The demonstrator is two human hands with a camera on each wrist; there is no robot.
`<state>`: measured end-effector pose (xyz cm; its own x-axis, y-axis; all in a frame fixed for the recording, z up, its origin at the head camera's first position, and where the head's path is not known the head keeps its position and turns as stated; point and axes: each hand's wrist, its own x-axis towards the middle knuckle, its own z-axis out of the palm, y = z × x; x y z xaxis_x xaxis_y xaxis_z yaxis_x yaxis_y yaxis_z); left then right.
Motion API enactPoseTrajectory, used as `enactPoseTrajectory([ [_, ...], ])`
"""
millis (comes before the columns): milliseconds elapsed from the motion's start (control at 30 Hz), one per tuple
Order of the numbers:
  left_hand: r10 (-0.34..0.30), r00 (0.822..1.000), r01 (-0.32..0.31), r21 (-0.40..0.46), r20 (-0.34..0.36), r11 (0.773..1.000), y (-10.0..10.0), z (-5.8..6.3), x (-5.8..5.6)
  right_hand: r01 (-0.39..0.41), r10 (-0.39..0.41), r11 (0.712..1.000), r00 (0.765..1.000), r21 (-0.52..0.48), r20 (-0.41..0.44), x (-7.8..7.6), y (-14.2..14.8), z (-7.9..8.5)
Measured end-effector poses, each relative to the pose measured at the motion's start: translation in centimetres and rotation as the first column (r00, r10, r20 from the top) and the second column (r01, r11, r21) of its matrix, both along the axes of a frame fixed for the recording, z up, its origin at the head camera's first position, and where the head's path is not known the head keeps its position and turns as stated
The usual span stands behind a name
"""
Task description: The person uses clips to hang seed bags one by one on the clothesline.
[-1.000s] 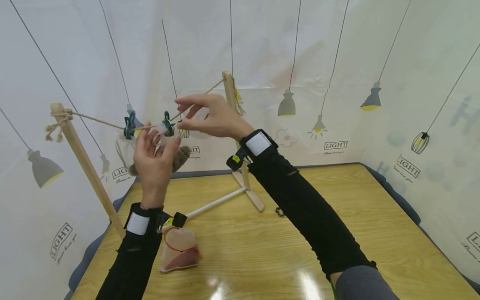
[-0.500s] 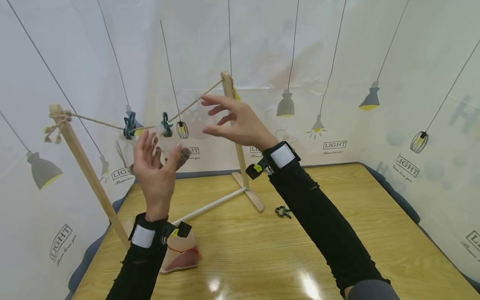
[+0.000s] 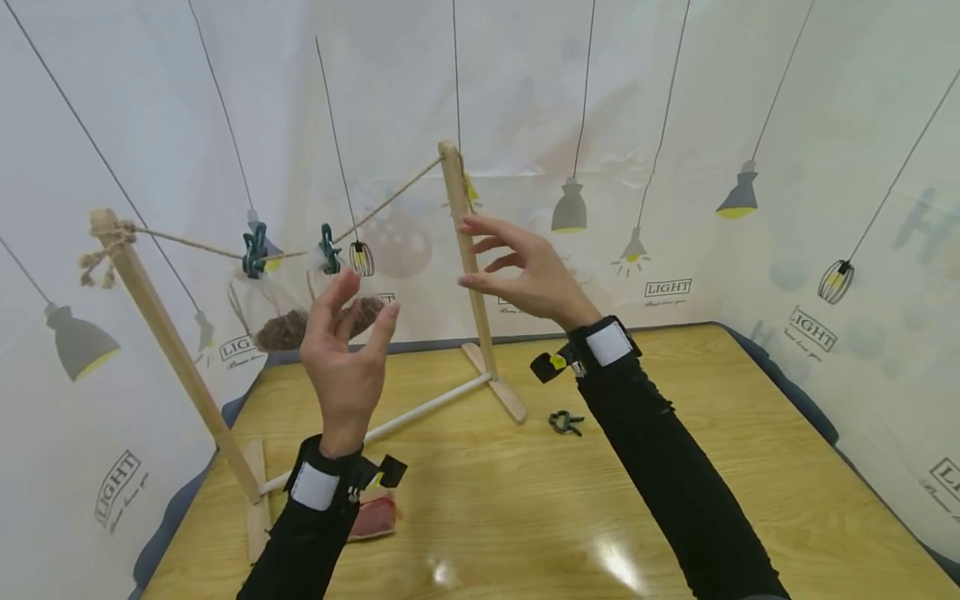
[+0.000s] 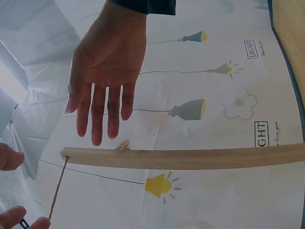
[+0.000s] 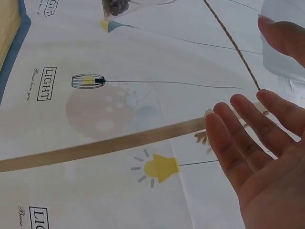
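My left hand [image 3: 347, 367] is raised with relaxed fingers and holds nothing. Behind it, a sheer bag with dark brown contents [image 3: 281, 331] hangs from a rope line [image 3: 397, 193]; the hand hides part of it. Two dark green spring clamps, a left one [image 3: 255, 250] and a right one [image 3: 327, 248], grip the line above the bag. In front of the far wooden post [image 3: 467, 237], my right hand [image 3: 528, 271] stays in the air, its fingers loosely spread and nothing in them. The right wrist view shows the bag's lower corner [image 5: 116, 6] at its top edge.
A near wooden post [image 3: 168, 333] holds the line's other end, and a white bar [image 3: 427, 408] joins the feet. Another spring clamp [image 3: 566, 422] lies on the wooden table [image 3: 637, 475]. A pouch with reddish contents [image 3: 375, 518] lies partly behind the left arm.
Both hands have drawn away from the clamps and line: the right hand moved right and slightly down, the left hand right and down. More of the hanging bag and the table clamp now shows.
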<state>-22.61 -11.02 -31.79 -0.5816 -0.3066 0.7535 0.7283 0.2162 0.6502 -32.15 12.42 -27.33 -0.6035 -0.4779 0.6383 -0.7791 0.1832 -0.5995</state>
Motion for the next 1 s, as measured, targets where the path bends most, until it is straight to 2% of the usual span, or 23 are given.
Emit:
enactPoseTrajectory([
  [167, -0.101, 0.989, 0.102, -0.007, 0.105, 0.995, 0.9, -1.3, -1.3, 0.042, -0.042, 0.999, 0.999, -0.007, 0.026, 0.3, 1.7, -1.5],
  [300, -0.17, 0.971, 0.17, 0.011, 0.169, 0.985, 1.6, -2.3, -3.1, 0.091, -0.09, 0.996, 0.994, -0.013, 0.061, 0.7, 3.3, -2.8],
  [467, -0.216, 0.948, 0.22, 0.009, 0.233, 0.976, 2.6, -3.4, -5.3, 0.124, -0.119, 0.992, 0.984, -0.036, 0.134, 1.1, 5.2, -4.6],
  [600, -0.227, 0.938, 0.239, -0.017, 0.261, 0.971, 3.4, -3.9, -7.0, 0.156, -0.143, 0.986, 0.972, -0.056, 0.185, 1.5, 6.4, -6.1],
  [767, -0.216, 0.935, 0.239, -0.05, 0.28, 0.97, 4.2, -3.7, -8.8, 0.212, -0.19, 0.975, 0.953, -0.072, 0.237, 2.1, 7.9, -8.1],
  [1000, -0.219, 0.942, 0.243, -0.066, 0.255, 0.968, 5.1, -3.1, -11.1, 0.3, -0.286, 0.954, 0.907, 0.003, 0.31, 2.5, 10.1, -11.1],
])
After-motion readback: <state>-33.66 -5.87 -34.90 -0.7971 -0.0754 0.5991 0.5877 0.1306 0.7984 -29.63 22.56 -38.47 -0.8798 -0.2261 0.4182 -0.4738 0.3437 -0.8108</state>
